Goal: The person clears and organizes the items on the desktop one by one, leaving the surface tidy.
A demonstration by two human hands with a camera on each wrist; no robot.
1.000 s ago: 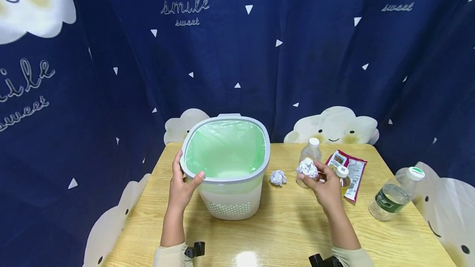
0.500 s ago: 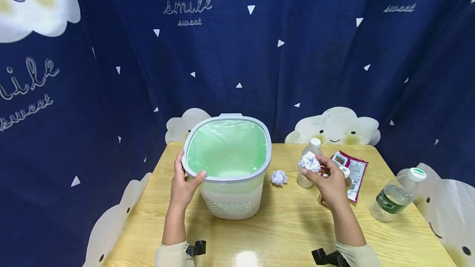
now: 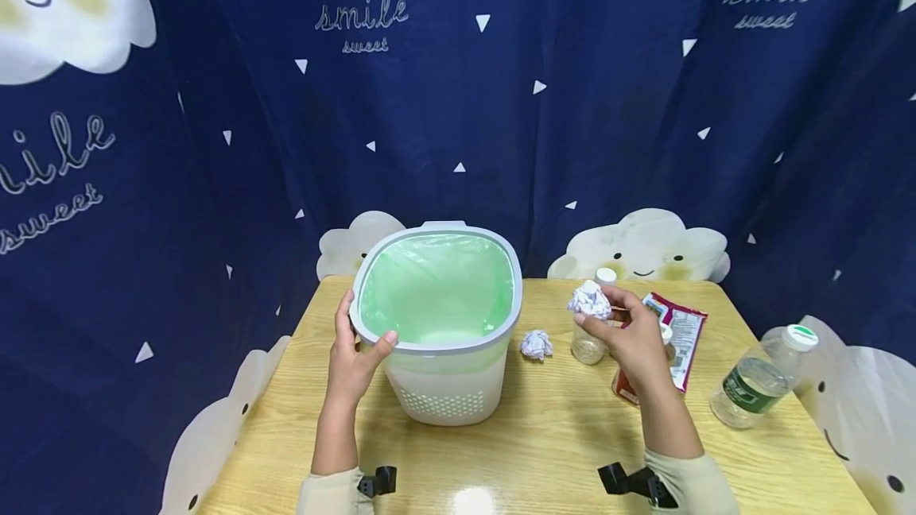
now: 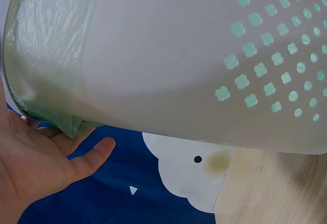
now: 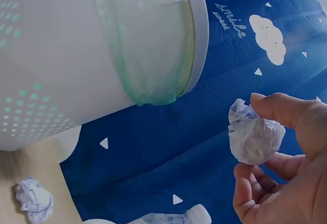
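My left hand [image 3: 355, 360] rests at the near left rim of a pale trash can [image 3: 448, 380] lined with a green bag [image 3: 429, 292]. Its thumb lies over the front rim and its extended fingers along the side. In the left wrist view, the fingers [image 4: 92, 157] are relaxed beside the can, partly behind the bag's overhang. My right hand [image 3: 637, 340] pinches a crumpled paper ball [image 5: 255, 134] between thumb and fingertips, held up right of the can. A second paper ball [image 3: 536, 345] lies on the table between the can and that hand.
Behind the right hand stands a clear bottle with a white cap [image 3: 605, 276]. A red-edged snack packet [image 3: 688, 336] and a small white-capped bottle [image 3: 665, 333] are partly hidden by the hand. A large green-labelled bottle [image 3: 751, 384] stands at the table's right. A blue curtain [image 3: 458, 102] hangs behind.
My right hand has risen slightly with the paper ball, baring a red part of the small bottle beneath the hand. The left hand and the trash can stay in place.
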